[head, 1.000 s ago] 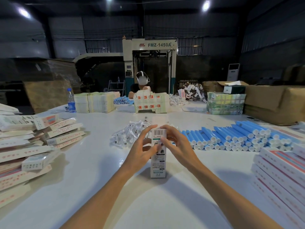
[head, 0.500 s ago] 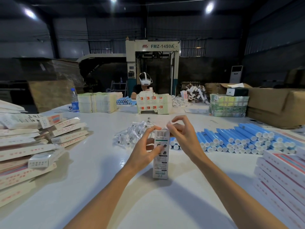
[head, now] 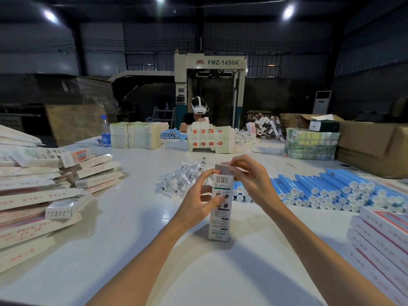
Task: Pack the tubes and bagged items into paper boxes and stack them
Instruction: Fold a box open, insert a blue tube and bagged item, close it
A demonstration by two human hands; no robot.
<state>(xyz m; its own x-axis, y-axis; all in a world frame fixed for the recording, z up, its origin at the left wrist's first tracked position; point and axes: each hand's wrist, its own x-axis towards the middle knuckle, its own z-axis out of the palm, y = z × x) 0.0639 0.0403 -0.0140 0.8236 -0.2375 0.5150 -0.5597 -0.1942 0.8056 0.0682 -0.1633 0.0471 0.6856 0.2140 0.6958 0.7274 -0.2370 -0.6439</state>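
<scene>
You had a slim white paper box [head: 220,208] standing upright on the glossy white table [head: 136,239], a barcode printed near its top and small dark print down its face, too fine to read. Your left hand [head: 198,202] curled around its left edge with the thumb pressed on the front panel, while your right hand [head: 247,175] pinched the raised top flap [head: 223,168] between thumb and fingertips. Just behind lay a crinkly heap of clear bagged items [head: 181,180] and rows of smooth blue tubes [head: 320,191] with white caps; the far machine [head: 209,62] read FMZ-1450A.
</scene>
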